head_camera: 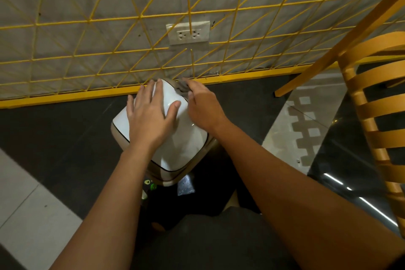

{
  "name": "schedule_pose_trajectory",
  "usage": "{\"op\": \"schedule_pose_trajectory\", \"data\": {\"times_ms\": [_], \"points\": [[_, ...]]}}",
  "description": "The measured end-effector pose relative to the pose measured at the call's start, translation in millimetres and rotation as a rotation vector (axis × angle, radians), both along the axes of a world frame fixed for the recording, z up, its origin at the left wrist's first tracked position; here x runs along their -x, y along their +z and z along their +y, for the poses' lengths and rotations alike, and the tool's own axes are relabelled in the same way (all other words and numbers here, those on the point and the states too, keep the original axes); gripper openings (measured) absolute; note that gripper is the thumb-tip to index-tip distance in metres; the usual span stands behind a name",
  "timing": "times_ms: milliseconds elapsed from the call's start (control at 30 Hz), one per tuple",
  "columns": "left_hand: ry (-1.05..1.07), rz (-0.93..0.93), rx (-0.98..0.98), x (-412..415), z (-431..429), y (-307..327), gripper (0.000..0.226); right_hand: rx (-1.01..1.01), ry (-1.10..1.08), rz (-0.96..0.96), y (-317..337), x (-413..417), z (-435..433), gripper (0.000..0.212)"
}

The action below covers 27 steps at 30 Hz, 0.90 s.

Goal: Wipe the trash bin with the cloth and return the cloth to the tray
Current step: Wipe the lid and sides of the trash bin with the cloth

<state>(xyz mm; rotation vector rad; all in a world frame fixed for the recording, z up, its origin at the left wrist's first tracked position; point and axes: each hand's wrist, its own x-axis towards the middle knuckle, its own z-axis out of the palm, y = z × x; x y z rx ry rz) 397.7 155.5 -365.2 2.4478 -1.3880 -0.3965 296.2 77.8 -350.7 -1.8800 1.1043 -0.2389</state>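
Note:
A beige trash bin with a glossy white lid [182, 147] stands on the dark floor just in front of the wall. My left hand [151, 112] lies flat on the lid with its fingers spread. My right hand [202, 106] grips a grey cloth [183, 86] and holds it against the bin's far right corner by the wall. Most of the cloth is hidden under my fingers. No tray is in view.
A yellow wire grid [140, 17] covers the grey wall, with a white double socket [189, 33] behind it. A yellow slatted chair [377, 120] and a glass-topped table [341, 160] stand at the right. Pale floor tiles lie at the lower left.

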Motion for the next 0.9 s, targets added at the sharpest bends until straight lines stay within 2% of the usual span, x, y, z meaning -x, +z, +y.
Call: {"op": "schedule_pose_trajectory", "data": {"times_ms": [200,367,533,633,700,833,900], "points": [[-0.007,-0.019,-0.032,-1,-2,-4,0.063,-0.215,-0.075,-0.136,1,4,-8,0.041],[-0.027,-0.049,-0.024,-1,-1,-4,0.063,-0.248,-0.203,-0.142,-26,32,8,0.038],[-0.032,-0.084,-0.009,-1,-1,-7,0.065,-0.290,-0.110,-0.078,-14,-4,-22,0.041],[-0.036,-0.105,-0.009,-2,-1,-8,0.073,-0.265,0.015,-0.036,-13,-37,-43,0.035],[-0.027,-0.102,-0.014,-1,-2,-8,0.069,-0.235,0.057,-0.004,-12,-46,-48,0.033],[-0.008,-0.109,-0.020,1,-4,-7,0.063,-0.325,-0.045,-0.140,-14,-34,-38,0.035],[-0.005,-0.110,-0.028,2,-4,-7,0.063,-0.347,-0.133,-0.137,-15,-17,-29,0.038]]}}
